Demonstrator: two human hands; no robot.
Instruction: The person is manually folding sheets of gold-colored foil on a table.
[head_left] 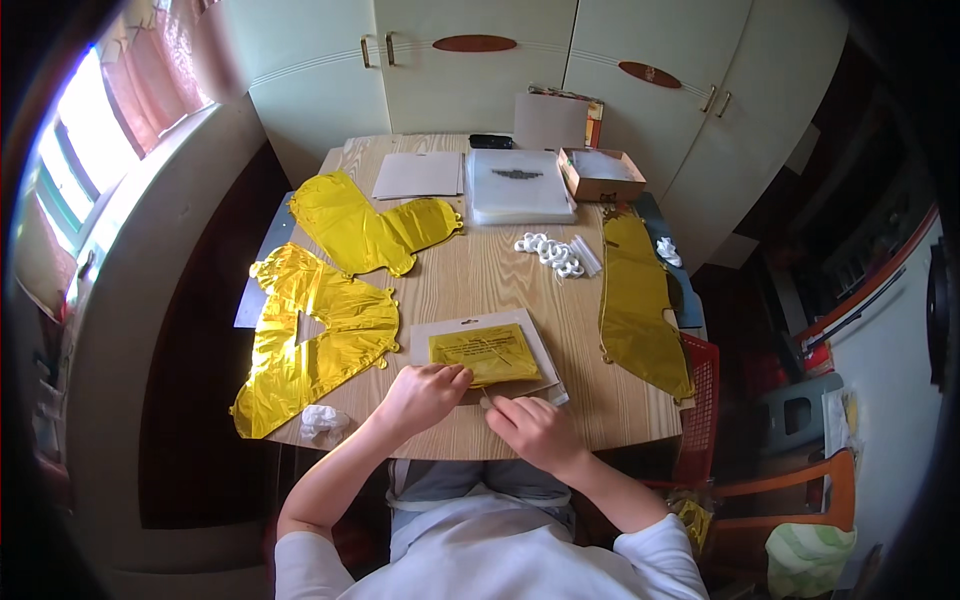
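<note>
A flat packet lies at the table's front edge. It has a pale hang-hole card and a folded gold foil balloon with dark print on top. My left hand is closed at the packet's near left corner, its knuckles against the folded foil. Beside it, my right hand pinches at the near edge of the packet; its fingertips are partly hidden, and what exactly lies between them is hard to see. Two unfolded gold foil balloons, one upper and one lower, spread out on the left.
Another gold foil piece hangs along the right edge. White rings lie right of centre. Farther back are a stack of clear bags, pale cards and a cardboard box. Crumpled white tissue sits front left. A red basket stands right.
</note>
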